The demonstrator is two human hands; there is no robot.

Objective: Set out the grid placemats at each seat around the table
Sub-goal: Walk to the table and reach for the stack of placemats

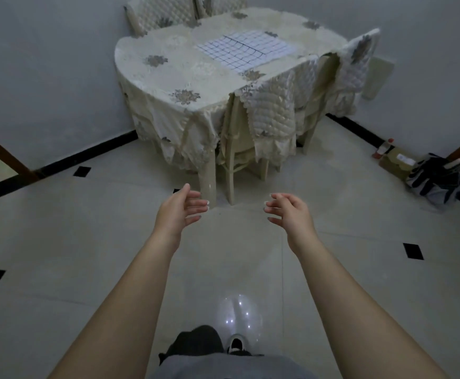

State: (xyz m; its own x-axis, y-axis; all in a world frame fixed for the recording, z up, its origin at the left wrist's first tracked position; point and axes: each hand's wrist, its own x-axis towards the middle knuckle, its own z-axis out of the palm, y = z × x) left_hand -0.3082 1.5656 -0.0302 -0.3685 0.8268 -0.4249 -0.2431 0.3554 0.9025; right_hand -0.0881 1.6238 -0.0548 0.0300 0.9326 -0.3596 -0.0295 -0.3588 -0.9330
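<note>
White placemats with a dark grid point(246, 49) lie together on the middle of a table point(168, 75) covered by a cream flowered cloth, in the far corner of the room. I stand on the tiled floor some way short of the table. My left hand point(181, 207) and my right hand point(289, 209) are held out in front of me over the floor, palms facing each other, fingers loosely spread and holding nothing.
Chairs with quilted cream covers stand at the table's near right side point(272, 105), far right point(357, 58) and back point(163, 15). A box, a bottle and a striped bag point(434, 176) sit on the floor by the right wall. A wooden door frame point(1, 157) is at the left.
</note>
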